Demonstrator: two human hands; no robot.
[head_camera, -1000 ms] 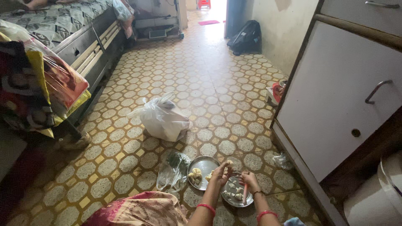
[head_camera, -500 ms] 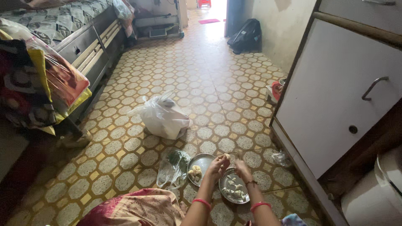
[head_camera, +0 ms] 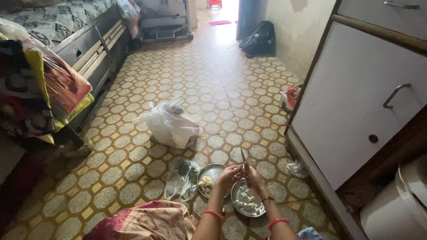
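- The left hand (head_camera: 229, 174) and right hand (head_camera: 253, 175) are meeting above two steel plates, fingers closing together on something too small to make out.
- The right hand is gripping a knife (head_camera: 243, 156), its blade pointing upward.
- Pale cut pieces (head_camera: 247, 204) are lying in the near plate (head_camera: 237, 190); larger chunks (head_camera: 205, 183) are sitting in the far plate (head_camera: 214, 169).
- A clear bag of greens (head_camera: 182, 175) is lying just left, a white plastic bag (head_camera: 171, 124) beyond it.
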